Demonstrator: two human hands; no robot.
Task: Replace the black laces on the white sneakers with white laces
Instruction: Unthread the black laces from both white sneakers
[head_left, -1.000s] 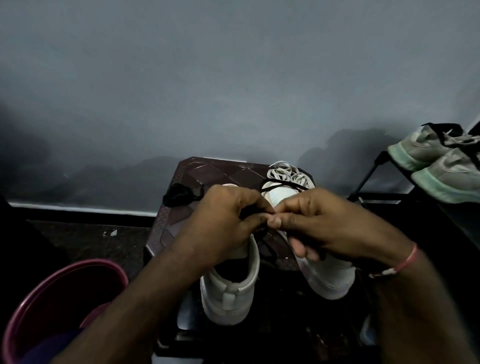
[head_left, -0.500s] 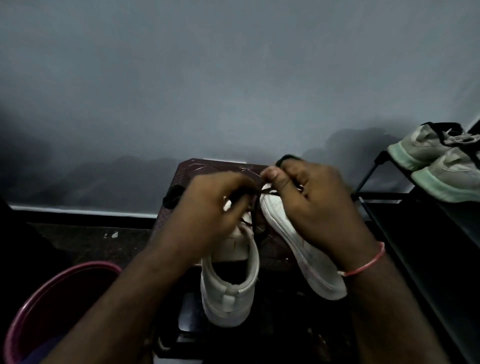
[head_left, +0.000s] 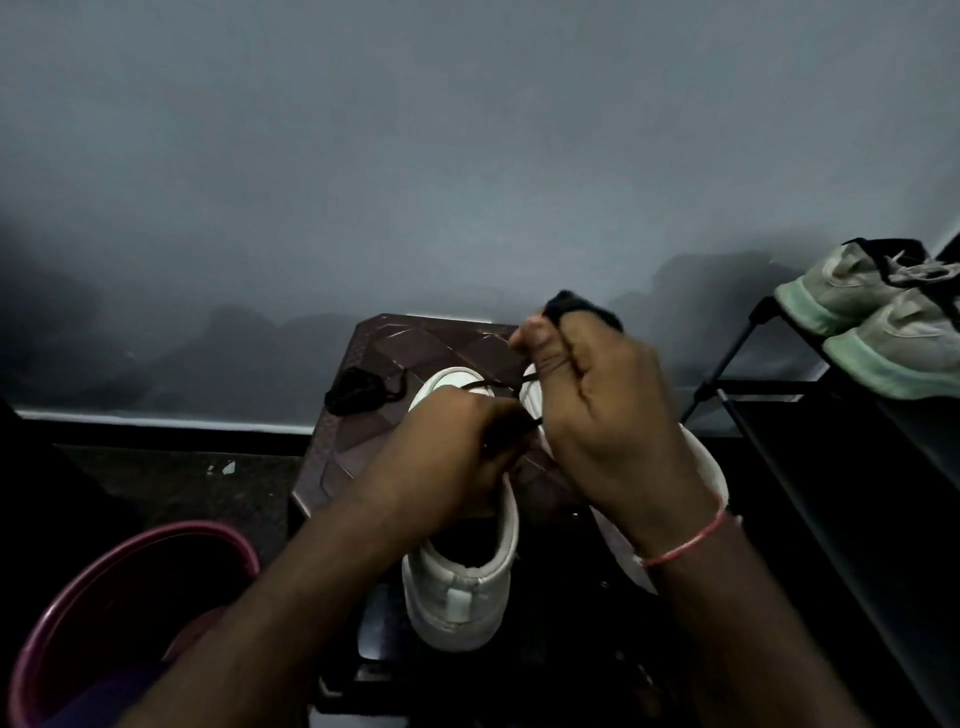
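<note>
Centrally, two white sneakers stand on a dark, patterned table (head_left: 415, 343) with their heels toward the camera. The one on the left, the first sneaker (head_left: 462, 587), shows its open collar and heel tab plainly. The second sneaker (head_left: 709, 467) lies just beside it on the right and is mostly covered by the right hand (head_left: 613, 415). That hand is raised above the toe ends, its fingers curled into a loose fist and its thumb pressed against the forefinger, pinching the black lace (head_left: 491, 384). A bunch of the same lace pokes out above the knuckles. From the thumb, a thin strand runs leftward and down across the toe cap of the first sneaker. The left hand (head_left: 452, 457) rests low over the front of the first sneaker, fingers curled, and grips the black lace at its fingertips. These are in shadow, so the exact hold is hard to read. A thin pink thread band (head_left: 685, 543) circles the right wrist. A loose black lace (head_left: 358, 392) lies crumpled on the far left part of the table, apart from both sneakers. A maroon bucket (head_left: 130, 571) stands on the floor at lower left. At the right, a dark shoe rack (head_left: 727, 364) carries a pair of grey-green shoes (head_left: 883, 322). A plain grey wall (head_left: 467, 156) fills the background.
</note>
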